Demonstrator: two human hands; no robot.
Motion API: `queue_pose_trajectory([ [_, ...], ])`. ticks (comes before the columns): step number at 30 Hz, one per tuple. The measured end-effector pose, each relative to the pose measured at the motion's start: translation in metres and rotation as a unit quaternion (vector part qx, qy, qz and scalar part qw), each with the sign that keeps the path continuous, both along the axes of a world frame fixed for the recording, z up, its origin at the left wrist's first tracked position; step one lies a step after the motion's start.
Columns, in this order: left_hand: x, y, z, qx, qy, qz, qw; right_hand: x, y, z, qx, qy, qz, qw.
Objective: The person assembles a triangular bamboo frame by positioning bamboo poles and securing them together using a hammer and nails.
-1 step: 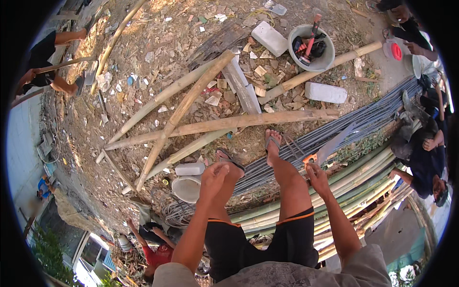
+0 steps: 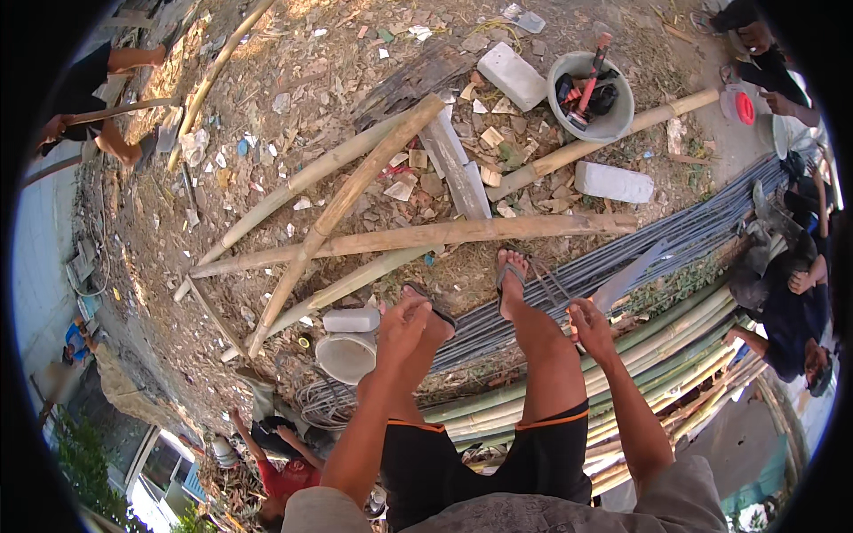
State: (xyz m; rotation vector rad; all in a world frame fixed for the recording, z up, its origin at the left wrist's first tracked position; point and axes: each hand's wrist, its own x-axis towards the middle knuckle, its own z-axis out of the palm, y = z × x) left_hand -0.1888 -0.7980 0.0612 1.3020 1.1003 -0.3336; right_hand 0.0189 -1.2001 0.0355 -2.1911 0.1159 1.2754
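Observation:
In my right hand (image 2: 591, 324) I grip a hand saw (image 2: 626, 280), its long blade angled up and to the right over a bundle of dark rods. My fingers hide most of its orange handle. My left hand (image 2: 404, 327) is closed above my left knee, thumb and fingertips together; whatever lies between them, if anything, cannot be made out. Beyond my feet, several bamboo poles (image 2: 418, 235) lie crossed on the ground. A pale bucket (image 2: 345, 357) and a light block (image 2: 351, 320) stand just left of my left hand.
Long green bamboo poles (image 2: 657, 355) and dark rods (image 2: 711, 218) stretch along my right. A bucket of tools (image 2: 622, 124) stands ahead beside concrete blocks (image 2: 613, 182). People are at the left edge, right edge and lower left. Rubble and wood scraps cover the ground.
The saw has turned slightly in my right hand, and less of its orange handle shows. My left hand stays closed in nearly the same place. The view has shifted a little.

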Motion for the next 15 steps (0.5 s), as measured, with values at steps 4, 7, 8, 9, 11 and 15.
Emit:
queue_pose_trajectory([
  [4, 0.041, -0.001, -0.126, 0.172, 0.000, 0.045, 0.984, 0.066, 0.086, -0.117, 0.077, -0.115, 0.106, 0.985],
  [7, 0.049, -0.002, -0.207, 0.305, -0.015, 0.162, 0.938, 0.106, 0.151, -0.203, 0.106, -0.118, 0.170, 0.973],
  [8, 0.053, 0.004, -0.219, 0.343, -0.031, 0.171, 0.923, 0.114, 0.176, -0.230, 0.140, -0.135, 0.179, 0.964],
  [9, 0.049, 0.012, -0.231, 0.364, -0.027, 0.182, 0.913, 0.121, 0.212, -0.242, 0.162, -0.124, 0.207, 0.957],
  [11, 0.053, 0.013, -0.256, 0.436, -0.075, 0.197, 0.875, 0.152, 0.263, -0.271, 0.209, -0.144, 0.239, 0.937],
  [15, 0.039, 0.013, -0.311, 0.551, -0.041, 0.131, 0.823, 0.180, 0.367, -0.291, 0.253, -0.164, 0.186, 0.935],
])
